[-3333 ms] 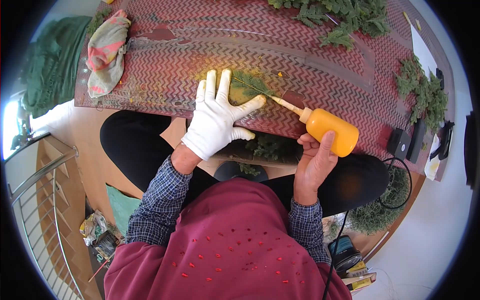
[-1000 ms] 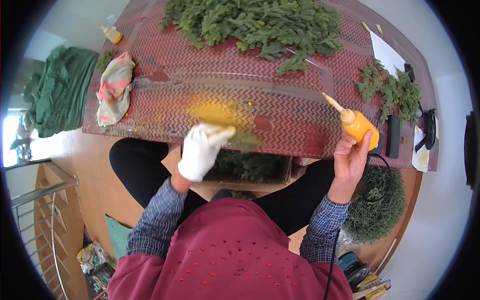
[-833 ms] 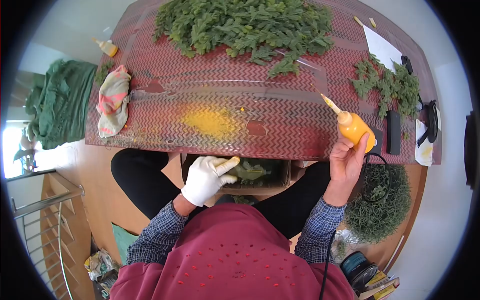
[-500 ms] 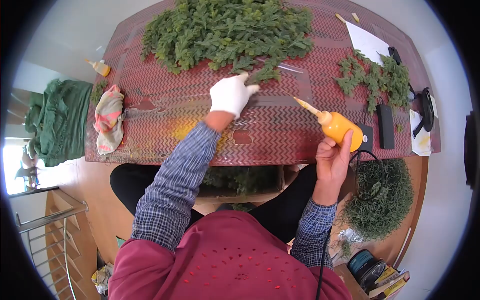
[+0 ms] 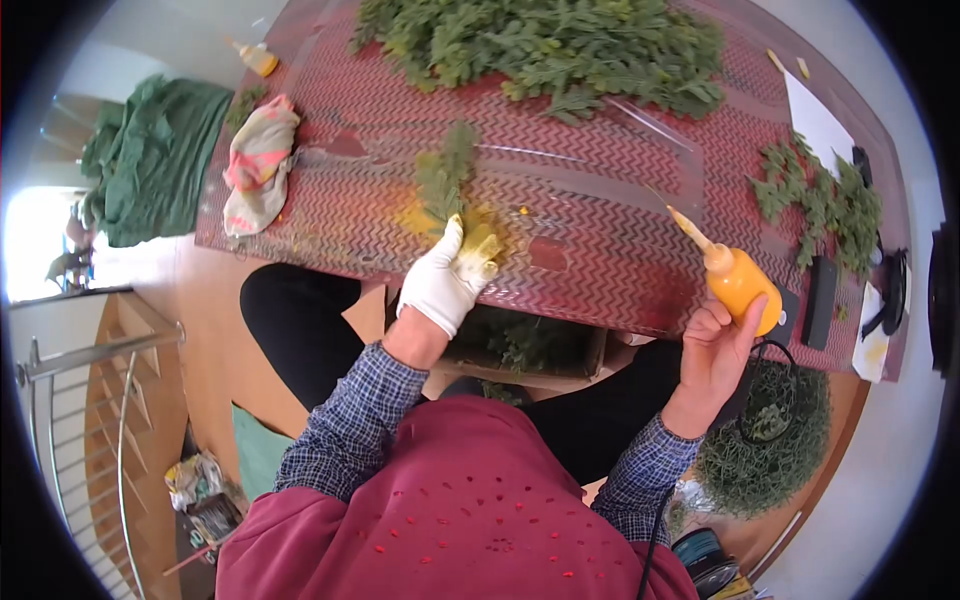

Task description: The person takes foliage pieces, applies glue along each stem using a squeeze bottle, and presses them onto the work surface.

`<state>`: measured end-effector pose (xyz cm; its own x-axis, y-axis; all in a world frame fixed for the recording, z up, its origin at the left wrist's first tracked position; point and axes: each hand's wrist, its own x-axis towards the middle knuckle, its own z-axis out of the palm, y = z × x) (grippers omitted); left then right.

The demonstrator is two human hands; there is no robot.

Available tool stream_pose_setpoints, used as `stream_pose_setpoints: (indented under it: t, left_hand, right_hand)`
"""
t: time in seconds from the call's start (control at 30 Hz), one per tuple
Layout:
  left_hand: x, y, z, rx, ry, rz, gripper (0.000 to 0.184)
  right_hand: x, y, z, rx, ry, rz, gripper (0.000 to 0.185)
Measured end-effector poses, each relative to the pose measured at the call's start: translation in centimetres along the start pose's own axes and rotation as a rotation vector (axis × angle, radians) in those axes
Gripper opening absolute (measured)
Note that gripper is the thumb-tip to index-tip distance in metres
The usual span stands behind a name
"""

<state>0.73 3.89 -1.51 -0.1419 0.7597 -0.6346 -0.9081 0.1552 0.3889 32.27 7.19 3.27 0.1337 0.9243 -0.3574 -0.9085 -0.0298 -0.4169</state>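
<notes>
My left hand (image 5: 447, 278), in a white glove with yellow-stained fingertips, pinches the lower end of a green artificial sprig (image 5: 447, 170). The sprig points away from me, over a yellow-stained patch of the table. On the other side, my bare right hand (image 5: 722, 345) is wrapped round the base of a yellow squeeze bottle (image 5: 741, 290). Its long narrow nozzle tilts up and to the left, apart from the sprig. A large heap of green sprigs (image 5: 560, 50) lies at the far side of the table.
The table (image 5: 600, 220) has a red zigzag-patterned cover. To the left are a crumpled cloth (image 5: 262, 165) and a small yellow bottle (image 5: 258, 60). Loose sprigs (image 5: 820, 200), a black box (image 5: 819, 302) and a white sheet (image 5: 815, 120) lie at the right. An open carton (image 5: 540, 380) sits between the knees.
My left hand has come back from the heap toward me, now with a sprig in it. My right hand still holds the bottle. The camera view has turned, shifting the table.
</notes>
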Motion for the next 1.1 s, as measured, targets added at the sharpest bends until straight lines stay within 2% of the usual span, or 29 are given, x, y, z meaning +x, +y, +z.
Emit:
stream_pose_setpoints:
  t: [0.1,0.13,0.23,0.27,0.33,0.4,0.47,0.5,0.53,0.6,0.67,0.7,0.83,0.87,0.93,1.1]
  left_hand:
    - [-1.3,-1.7,0.6,-0.063,0.072,0.037,0.035]
    - [-1.1,-2.5,0.7,-0.072,0.038,0.046,0.039]
    - [-0.8,-3.9,2.1,-0.075,0.015,-0.042,0.055]
    - [-0.9,-4.2,2.1,-0.084,0.015,-0.043,0.055]
    - [-1.3,-4.9,2.0,-0.158,-0.137,-0.288,0.061]
    - [-1.9,-5.5,0.2,0.016,-0.328,-0.508,0.058]
    - [-6.2,-2.9,2.1,0.612,-0.358,-0.418,0.052]
    - [-7.6,-1.4,3.1,0.882,-0.323,-0.260,0.042]
    - [-7.7,-1.2,1.9,1.110,-0.308,0.096,0.038]
    - [-6.3,0.4,-0.8,1.658,-0.234,1.041,0.045]
    - [-5.2,3.0,0.2,2.021,-0.068,1.292,0.053]
    - [-4.4,3.4,-0.3,2.112,-0.073,1.143,0.064]
    - [-2.6,3.7,-2.3,2.222,-0.183,1.013,0.072]
    - [-2.5,3.8,-2.5,2.221,-0.188,1.003,0.072]
    - [-2.4,3.6,-2.7,2.230,-0.128,0.990,0.070]
    - [-2.2,3.6,-2.9,2.211,-0.079,0.930,0.070]
  right_hand:
    - [0.1,0.4,0.0,0.010,-0.040,0.045,0.047]
    - [0.2,0.5,0.0,-0.002,-0.043,0.051,0.047]
    - [0.3,1.0,0.1,-0.025,-0.028,0.054,0.049]
    - [0.4,1.1,0.1,-0.031,-0.016,0.034,0.049]
    - [0.5,1.2,-0.1,-0.043,-0.004,0.011,0.048]
    - [0.7,1.2,-0.3,-0.046,-0.021,0.044,0.047]
    - [0.7,1.4,-0.6,-0.094,-0.032,0.044,0.045]
    - [0.7,1.5,-0.6,-0.137,-0.044,0.041,0.044]
    - [0.5,1.7,-0.5,-0.142,-0.041,0.041,0.044]
    - [-0.1,2.5,-0.1,-0.239,-0.058,0.002,0.040]
    - [-1.1,4.1,1.1,-0.295,-0.049,-0.018,0.041]
    - [-1.7,5.2,1.7,-0.348,-0.039,-0.039,0.043]
    - [-4.0,10.4,3.3,-0.387,-0.040,-0.057,0.040]
    - [-4.3,11.7,3.1,-0.482,-0.089,-0.066,0.037]
    - [-4.7,14.4,4.0,-0.545,-0.043,-0.110,0.034]
    - [-4.5,17.9,4.0,-0.565,-0.017,-0.030,0.025]
